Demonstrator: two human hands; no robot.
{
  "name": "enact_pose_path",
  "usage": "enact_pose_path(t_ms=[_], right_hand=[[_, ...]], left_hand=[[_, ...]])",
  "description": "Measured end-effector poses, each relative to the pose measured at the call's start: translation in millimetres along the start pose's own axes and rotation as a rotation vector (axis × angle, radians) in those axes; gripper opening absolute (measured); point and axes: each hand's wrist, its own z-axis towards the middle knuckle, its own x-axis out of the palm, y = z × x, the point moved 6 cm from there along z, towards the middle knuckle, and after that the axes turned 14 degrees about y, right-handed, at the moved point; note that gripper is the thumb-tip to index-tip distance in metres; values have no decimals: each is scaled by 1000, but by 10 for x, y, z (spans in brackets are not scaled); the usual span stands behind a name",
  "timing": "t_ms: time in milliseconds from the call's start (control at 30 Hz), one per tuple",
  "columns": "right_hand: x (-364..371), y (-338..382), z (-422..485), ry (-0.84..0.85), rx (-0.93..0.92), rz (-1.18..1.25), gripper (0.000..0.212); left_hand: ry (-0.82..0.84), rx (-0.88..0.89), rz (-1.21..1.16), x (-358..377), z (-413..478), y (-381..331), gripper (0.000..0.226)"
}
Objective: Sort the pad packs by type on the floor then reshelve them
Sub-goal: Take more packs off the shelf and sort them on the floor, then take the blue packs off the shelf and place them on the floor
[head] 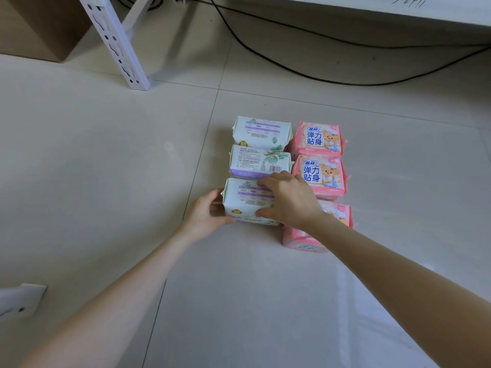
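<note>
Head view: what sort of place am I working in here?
Probably a storeroom or stock area: a white slotted metal shelving post stands on the bare tile floor, a cardboard box sits beside it, and black cables trail loose across the floor.

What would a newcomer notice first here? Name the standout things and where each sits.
Two neat columns of pad packs sit mid-floor: white-and-purple packs on the left, pink packs beside them on the right. Both hands hold the nearest white pack, the left hand at its left end and the right hand over its top. Behind, a white shelf post stands upper left and a black cable trails across the tiles.
</note>
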Motion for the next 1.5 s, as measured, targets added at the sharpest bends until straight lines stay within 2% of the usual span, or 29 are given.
enact_pose_path(t_ms=[167,233,333,500,633,833,1000,1167,1500], right_hand=[[10,24,-28,25,-15,-48,66],[-20,45,-74,31,-15,-70,65],[-132,99,-234,25,-16,-128,69],[-432,182,-699,99,27,-231,78],[-798,317,-1168,157,69,-243,74],[-1717,677,-1920,196,108,-242,76],[-2767,1035,-2588,167,130,-220,74],[-3931,1319,-3212,83,181,-185,73],[-6190,1664,-4054,-175,272,-188,71]], left_hand=[[24,-23,103,6,-102,-47,52],[30,-91,214,-42,-212,-96,58],[32,-194,506,-166,-489,-264,68],[52,-269,959,-329,-1030,-776,76],[115,-349,1105,-369,-1463,-1307,78],[178,-349,1229,-353,-2098,-2471,80],[167,-317,1222,-472,-2643,-3637,77],[94,-230,1178,-711,-3100,-4889,75],[-83,24,1274,-1118,-3498,-7333,75]])
